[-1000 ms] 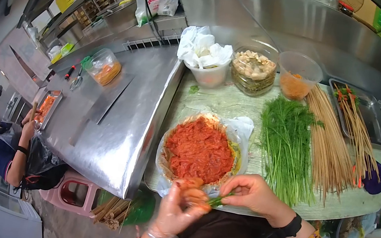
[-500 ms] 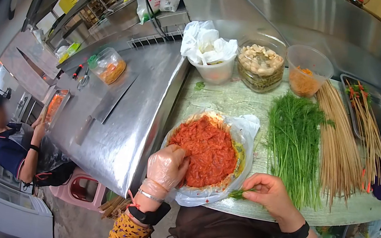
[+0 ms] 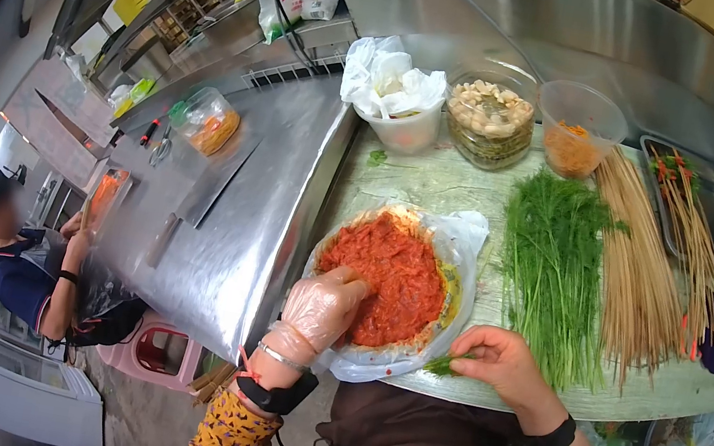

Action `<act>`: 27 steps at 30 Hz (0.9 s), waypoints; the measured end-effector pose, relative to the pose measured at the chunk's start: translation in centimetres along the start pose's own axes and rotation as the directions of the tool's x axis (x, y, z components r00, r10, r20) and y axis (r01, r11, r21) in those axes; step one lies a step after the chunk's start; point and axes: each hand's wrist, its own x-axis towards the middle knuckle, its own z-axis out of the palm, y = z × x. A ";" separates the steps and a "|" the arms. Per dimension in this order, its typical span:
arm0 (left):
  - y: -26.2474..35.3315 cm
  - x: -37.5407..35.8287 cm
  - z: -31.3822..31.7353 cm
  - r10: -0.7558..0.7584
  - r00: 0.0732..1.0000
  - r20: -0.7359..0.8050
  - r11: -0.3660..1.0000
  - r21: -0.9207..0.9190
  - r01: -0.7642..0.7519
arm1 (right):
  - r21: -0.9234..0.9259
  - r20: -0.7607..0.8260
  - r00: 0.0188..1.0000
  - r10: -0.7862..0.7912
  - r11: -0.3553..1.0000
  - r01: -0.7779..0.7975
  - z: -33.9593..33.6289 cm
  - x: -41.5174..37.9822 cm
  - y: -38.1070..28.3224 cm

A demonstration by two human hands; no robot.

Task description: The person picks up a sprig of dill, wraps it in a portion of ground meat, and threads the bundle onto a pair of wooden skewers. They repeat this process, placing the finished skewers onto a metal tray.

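Red mixture (image 3: pixel 395 277): moist, chunky | in plastic-lined bowl (image 3: pixel 465 274) | green herb sprig (image 3: pixel 441 366): small, slanted, near bowl

Food-preparation area of a commercial kitchen, seen from beside the table (image 3: pixel 490 245). Characteristic features include a steel counter (image 3: pixel 228 230) bearing a cleaver (image 3: pixel 217 185), a steel backsplash (image 3: pixel 449 12), a bowl of red filling (image 3: pixel 391 276), bundled wooden skewers (image 3: pixel 636 279), fresh herbs (image 3: pixel 551 274), tubs of ingredients (image 3: pixel 401 129) and a second worker (image 3: pixel 20 261) at the counter's far side.

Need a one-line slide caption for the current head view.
Gloved left hand in red mixture, bare right hand pinching a green sprig; herbs and skewers alongside.
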 end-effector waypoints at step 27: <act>0.5 0.8 -1.0 0.281 0.950 0.140 0.931 0.201 -0.305 | 0.046 -0.011 0.999 -0.037 0.998 0.037 -1.5 -1.1 0.3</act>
